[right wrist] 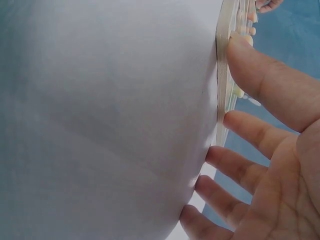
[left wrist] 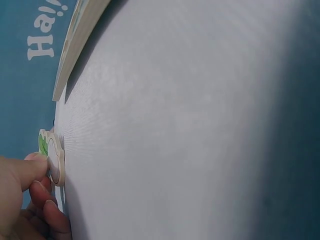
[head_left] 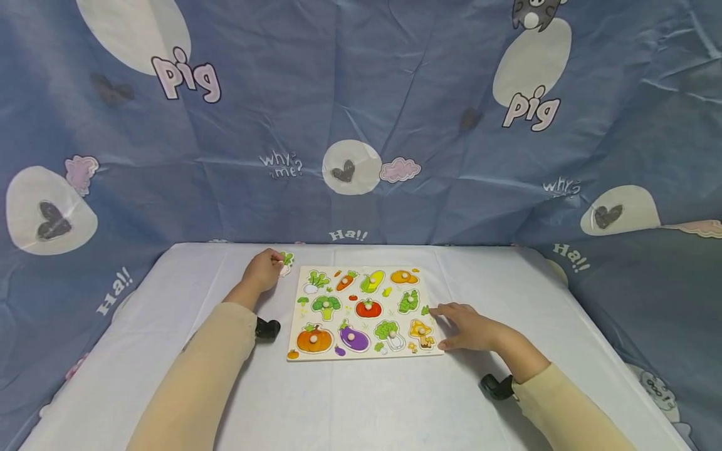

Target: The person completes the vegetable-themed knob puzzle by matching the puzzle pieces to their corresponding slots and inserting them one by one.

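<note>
Between thumb and fingers, my left hand [head_left: 262,270] pinches a flat wooden puzzle piece [head_left: 286,263] showing a white root vegetable with green leaves. The left wrist view shows that puzzle piece [left wrist: 54,159] tilted on edge, close over the tabletop. It is beyond the upper left corner of a vegetable puzzle board [head_left: 331,313]. My right hand [head_left: 470,327] is at the board's right side, fingers spread and fairly straight. In the right wrist view the thumb and index fingertips touch the board's edge [right wrist: 224,75]; the other fingertips rest on the table.
Knobbed vegetable pieces sit in the board, among them a tomato [head_left: 368,308], an eggplant [head_left: 354,337] and a pumpkin [head_left: 313,340]. A white cloth [head_left: 361,401] covers the table, and a blue printed curtain [head_left: 361,113] hangs behind it.
</note>
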`<act>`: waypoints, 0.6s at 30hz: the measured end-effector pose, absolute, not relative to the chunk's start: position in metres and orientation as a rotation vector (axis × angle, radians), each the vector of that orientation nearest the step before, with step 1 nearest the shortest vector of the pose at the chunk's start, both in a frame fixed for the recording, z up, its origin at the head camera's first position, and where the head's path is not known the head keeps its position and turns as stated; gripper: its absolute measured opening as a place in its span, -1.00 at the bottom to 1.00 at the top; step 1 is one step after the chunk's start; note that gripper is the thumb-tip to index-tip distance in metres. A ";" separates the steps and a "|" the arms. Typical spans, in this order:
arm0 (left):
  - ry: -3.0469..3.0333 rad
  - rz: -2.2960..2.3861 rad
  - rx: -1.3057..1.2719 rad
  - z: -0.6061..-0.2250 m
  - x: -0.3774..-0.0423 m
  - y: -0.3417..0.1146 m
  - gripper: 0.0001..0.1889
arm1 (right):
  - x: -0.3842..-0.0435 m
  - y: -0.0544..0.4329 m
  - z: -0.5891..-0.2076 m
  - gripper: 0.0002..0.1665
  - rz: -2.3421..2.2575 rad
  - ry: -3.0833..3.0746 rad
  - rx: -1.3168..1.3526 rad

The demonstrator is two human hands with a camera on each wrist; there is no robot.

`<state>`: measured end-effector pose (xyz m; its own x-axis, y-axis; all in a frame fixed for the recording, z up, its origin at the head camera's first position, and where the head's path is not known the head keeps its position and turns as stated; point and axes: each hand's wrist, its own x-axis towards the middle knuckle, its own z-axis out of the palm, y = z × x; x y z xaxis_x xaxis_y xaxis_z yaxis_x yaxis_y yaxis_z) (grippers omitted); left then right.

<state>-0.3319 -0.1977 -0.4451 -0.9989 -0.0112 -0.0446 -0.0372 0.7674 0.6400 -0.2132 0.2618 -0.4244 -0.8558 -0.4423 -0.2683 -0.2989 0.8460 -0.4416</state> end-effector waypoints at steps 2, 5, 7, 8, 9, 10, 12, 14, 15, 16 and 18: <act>2.918 1.051 -0.039 -0.445 -0.331 -0.197 -0.77 | -0.213 0.262 -0.425 -0.09 -0.554 2.662 -0.559; 2.906 1.040 -0.061 -0.444 -0.331 -0.196 -0.78 | -0.213 0.262 -0.425 -0.09 -0.560 2.664 -0.563; 2.900 1.027 -0.074 -0.444 -0.331 -0.194 -0.79 | -0.213 0.262 -0.425 -0.09 -0.564 2.664 -0.565; 2.897 1.026 -0.085 -0.443 -0.330 -0.194 -0.79 | -0.213 0.262 -0.425 -0.10 -0.566 2.665 -0.568; 2.899 1.022 -0.089 -0.442 -0.330 -0.193 -0.79 | -0.213 0.262 -0.425 -0.10 -0.568 2.664 -0.570; 2.901 1.015 -0.092 -0.441 -0.330 -0.192 -0.79 | -0.213 0.262 -0.424 -0.10 -0.571 2.664 -0.572; 2.906 0.996 -0.091 -0.439 -0.329 -0.191 -0.78 | -0.213 0.263 -0.425 -0.09 -0.573 2.663 -0.570; 2.906 0.979 -0.087 -0.438 -0.328 -0.190 -0.78 | -0.213 0.263 -0.425 -0.09 -0.575 2.662 -0.564; 2.907 0.965 -0.083 -0.438 -0.329 -0.190 -0.77 | -0.213 0.264 -0.425 -0.08 -0.575 2.661 -0.559; 2.906 0.954 -0.080 -0.438 -0.329 -0.190 -0.77 | -0.213 0.264 -0.426 -0.08 -0.576 2.661 -0.553; 2.905 0.944 -0.065 -0.439 -0.330 -0.191 -0.77 | -0.213 0.264 -0.426 -0.07 -0.577 2.660 -0.544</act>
<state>-0.3297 -0.1909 -0.4390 -0.9954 -0.0140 -0.0951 -0.0673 0.8084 0.5848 -0.2128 0.2638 -0.4260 -0.8597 -0.4373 -0.2642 -0.2887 0.8424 -0.4550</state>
